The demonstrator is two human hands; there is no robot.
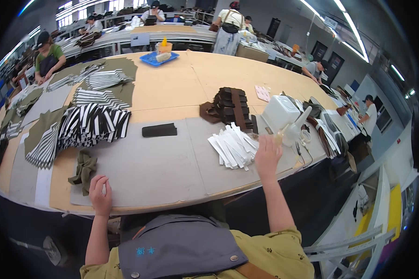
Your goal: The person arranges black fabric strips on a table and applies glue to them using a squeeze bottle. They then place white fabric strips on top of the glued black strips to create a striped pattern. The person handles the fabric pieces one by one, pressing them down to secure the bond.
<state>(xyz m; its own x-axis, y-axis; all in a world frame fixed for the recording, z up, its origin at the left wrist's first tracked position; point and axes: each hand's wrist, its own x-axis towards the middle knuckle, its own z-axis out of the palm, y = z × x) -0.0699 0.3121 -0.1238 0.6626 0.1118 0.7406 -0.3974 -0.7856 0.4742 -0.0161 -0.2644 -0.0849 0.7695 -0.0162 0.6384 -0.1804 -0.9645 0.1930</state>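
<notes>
My left hand [101,195] rests over the table's near edge, fingers loosely curled and apart, holding nothing. Beside it lies a crumpled olive cloth [84,171]. On the right, my right hand [268,156] has its fingers drawn together at a small amber-coloured part. Whether that part belongs to the white spouted bottle [292,134] just beyond is unclear. A fanned pile of white strips [233,146] lies left of this hand. Behind the bottle stands a white plastic container [280,113]. One flat dark strip [159,130] lies on the grey sheet [149,162] between my hands.
Black-and-white striped pieces [94,124] and olive pieces [121,69] cover the left side. Stacked dark brown pieces [230,104] lie beyond the white strips. A blue tray [149,58] sits far back. Scissors-like tools [300,151] and a tape roll [305,136] are at right. Co-workers stand around.
</notes>
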